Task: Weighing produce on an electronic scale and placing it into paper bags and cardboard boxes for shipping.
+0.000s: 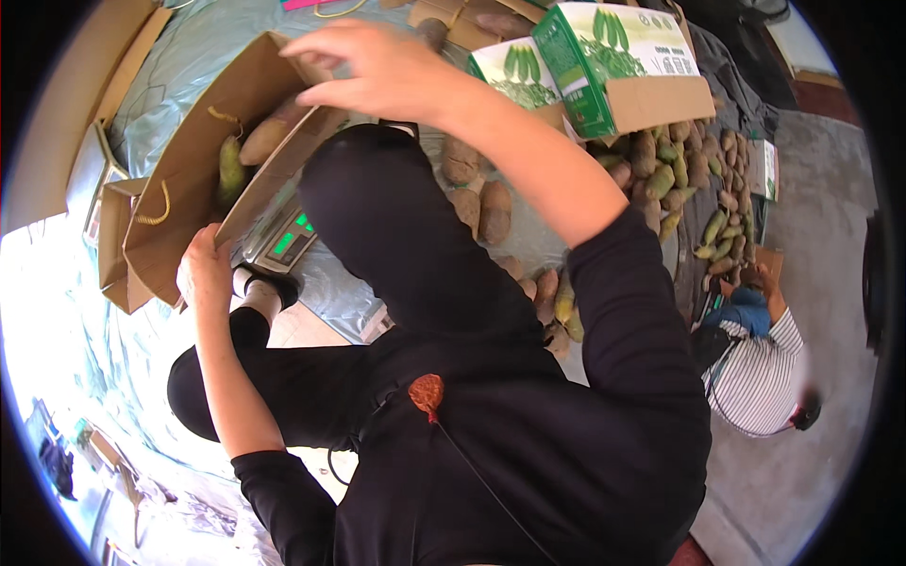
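Note:
An open cardboard box (193, 156) with yellow rope handles stands at the upper left on a scale (286, 238) with a green lit display. Inside the box lie a green root vegetable (230, 172) and a reddish-brown one (272, 134); its deeper part is hidden by the walls. My left hand (202, 272) is closed on the box's near corner, fingers at the wall's edge. At the far end, my right hand (363, 71) hovers over the box rim with thumb and fingers apart, holding nothing. Whether its thumb touches the cardboard is unclear.
Several brown and green root vegetables (661, 170) are heaped at the right, with others (495, 209) beside my knee. Green-and-white printed cartons (618, 66) stand at the back. A person in a striped shirt (755, 382) sits at far right. Plastic sheeting (344, 297) covers the floor.

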`<action>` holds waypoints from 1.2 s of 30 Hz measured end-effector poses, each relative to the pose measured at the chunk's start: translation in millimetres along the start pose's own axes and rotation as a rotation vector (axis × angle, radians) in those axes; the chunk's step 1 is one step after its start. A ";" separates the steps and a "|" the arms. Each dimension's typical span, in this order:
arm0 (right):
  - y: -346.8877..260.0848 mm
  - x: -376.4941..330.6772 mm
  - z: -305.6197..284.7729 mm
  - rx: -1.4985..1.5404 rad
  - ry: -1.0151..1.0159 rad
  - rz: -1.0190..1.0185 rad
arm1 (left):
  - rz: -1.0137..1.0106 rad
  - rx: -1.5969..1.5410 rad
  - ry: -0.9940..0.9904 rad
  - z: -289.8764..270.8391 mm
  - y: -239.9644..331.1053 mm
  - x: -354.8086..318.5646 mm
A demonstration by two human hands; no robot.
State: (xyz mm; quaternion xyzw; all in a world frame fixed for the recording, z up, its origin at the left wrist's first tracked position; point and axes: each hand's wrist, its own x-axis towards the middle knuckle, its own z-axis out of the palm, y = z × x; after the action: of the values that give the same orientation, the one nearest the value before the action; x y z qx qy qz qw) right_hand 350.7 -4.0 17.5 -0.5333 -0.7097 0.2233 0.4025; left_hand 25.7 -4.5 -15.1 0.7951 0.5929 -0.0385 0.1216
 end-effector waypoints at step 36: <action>75.4 -649.3 -45.9 0.481 0.722 2.289 | -0.023 0.044 0.032 -0.1 3.0 -5.8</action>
State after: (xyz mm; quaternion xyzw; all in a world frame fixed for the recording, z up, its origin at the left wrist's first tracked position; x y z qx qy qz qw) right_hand 500.9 -592.4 -228.7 -0.7930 0.3805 0.4131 0.2360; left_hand 26.9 -10.7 -13.3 0.7914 0.6027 -0.0402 0.0941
